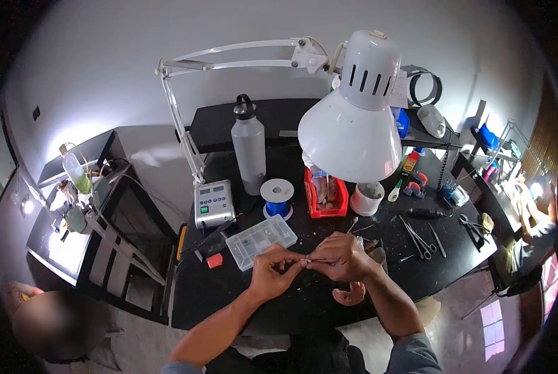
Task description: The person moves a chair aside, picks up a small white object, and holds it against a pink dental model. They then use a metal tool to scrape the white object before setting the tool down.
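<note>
Over the black desk, my left hand (274,272) pinches a small pale piece (305,262) between thumb and forefinger. My right hand (343,257) meets it there, its fingertips closed on the same piece; what kind of piece it is, I cannot make out. Just below my right wrist lies a pink, horseshoe-shaped dental model (349,294). Beyond my left hand sits a clear compartment box (248,247), with a small red-pink block (214,260) to its left. Slim metal tools, partly hidden, lie behind my right hand.
A white lamp (353,134) hangs low over the desk. Behind my hands stand a control box (214,204), grey bottle (249,153), blue wire spool (277,198), red bin (325,210) and white cup (367,199). Scissors (418,240) lie right. Other people sit at both sides.
</note>
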Motion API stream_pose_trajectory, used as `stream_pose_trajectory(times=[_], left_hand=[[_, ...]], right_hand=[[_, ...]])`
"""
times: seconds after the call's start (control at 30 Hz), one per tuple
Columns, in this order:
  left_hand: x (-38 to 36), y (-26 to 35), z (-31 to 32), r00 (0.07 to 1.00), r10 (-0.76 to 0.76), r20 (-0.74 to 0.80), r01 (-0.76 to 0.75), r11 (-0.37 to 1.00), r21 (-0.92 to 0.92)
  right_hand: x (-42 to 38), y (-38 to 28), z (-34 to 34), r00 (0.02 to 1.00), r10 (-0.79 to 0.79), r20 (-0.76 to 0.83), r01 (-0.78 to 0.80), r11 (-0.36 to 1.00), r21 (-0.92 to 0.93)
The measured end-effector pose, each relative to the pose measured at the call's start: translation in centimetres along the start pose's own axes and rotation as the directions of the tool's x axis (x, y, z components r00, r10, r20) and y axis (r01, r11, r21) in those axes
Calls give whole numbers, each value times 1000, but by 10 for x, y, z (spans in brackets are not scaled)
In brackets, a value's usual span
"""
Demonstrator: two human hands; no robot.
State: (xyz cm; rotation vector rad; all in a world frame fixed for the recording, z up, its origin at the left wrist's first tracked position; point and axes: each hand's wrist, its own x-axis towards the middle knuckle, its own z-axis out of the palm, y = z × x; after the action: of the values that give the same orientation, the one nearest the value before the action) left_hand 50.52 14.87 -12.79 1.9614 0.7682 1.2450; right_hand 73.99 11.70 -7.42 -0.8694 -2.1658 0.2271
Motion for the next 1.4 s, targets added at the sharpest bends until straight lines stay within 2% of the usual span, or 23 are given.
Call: stream_pose_trajectory(times=[0.17, 0.27, 0.37, 0.47, 0.77, 0.87, 1.17, 1.4], left_hand=[[1, 1, 0, 1000, -27, 2, 27, 996, -81], [3, 12, 2, 994, -101, -36, 93, 978, -185], [1, 0, -3, 999, -14, 42, 16, 999, -47], [1, -1, -2, 1000, -5, 29, 5, 1000, -23], [2, 1, -1, 999, -1, -33, -1, 998, -66], [2, 7, -5, 999, -46, 7, 46, 999, -24], [3, 7, -4, 999, -36, -18, 35, 998, -59], [3, 1, -6, 1000, 4, 28, -3, 1000, -27]], right_hand=[[-1, 4, 2, 1000, -28, -1, 28, 1000, 12], [-1, 5, 2, 1000, -14, -13, 14, 1000, -5], [-2, 9, 5, 999, -12, -31, 13, 999, 36], [1, 6, 5, 997, -37, -70, 39, 999, 25], [-1, 8, 4, 997, -5, -80, 6, 1000, 8], [-2, 10, 6, 997, 2, -82, -2, 1000, 2], [-2, 10, 6, 997, -18, -74, 16, 999, -35], [2, 3, 4, 998, -3, -58, 2, 1000, -14]])
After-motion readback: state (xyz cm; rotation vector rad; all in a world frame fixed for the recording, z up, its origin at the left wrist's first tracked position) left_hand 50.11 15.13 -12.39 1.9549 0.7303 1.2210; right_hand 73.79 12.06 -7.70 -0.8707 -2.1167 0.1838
